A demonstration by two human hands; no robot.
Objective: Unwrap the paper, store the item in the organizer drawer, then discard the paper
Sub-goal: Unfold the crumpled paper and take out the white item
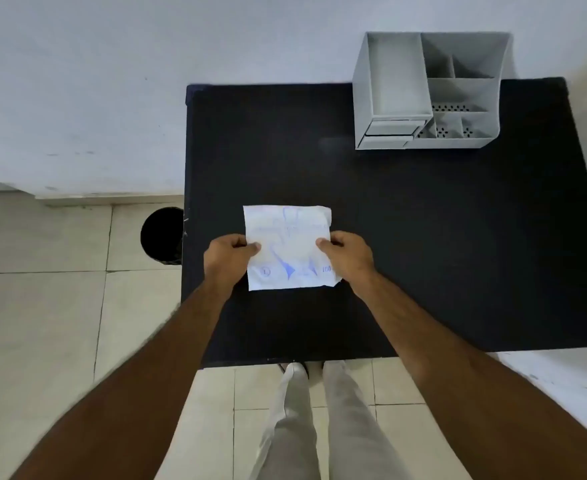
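- The paper (288,247), white with blue ink marks, lies nearly flat on the black table (423,254), near the table's front-left part.
- It is close to square; its slightly longer axis runs away from the person toward the wall, and its edges sit almost parallel to the table's edges, with a slight tilt.
- The left hand (228,256) pinches the paper's left edge at mid-height, thumb on top, its grip closed on the sheet.
- The right hand (347,254) pinches the right edge at about the same height, its grip likewise closed on the sheet.
- Whether anything lies under or inside the paper cannot be told.
- The grey organizer (427,91) stands at the table's far right corner against the wall, well apart from the paper; its two small drawers (389,133) face the person and look shut.
- A black round bin (162,235) stands on the tiled floor just beside the table's left edge.
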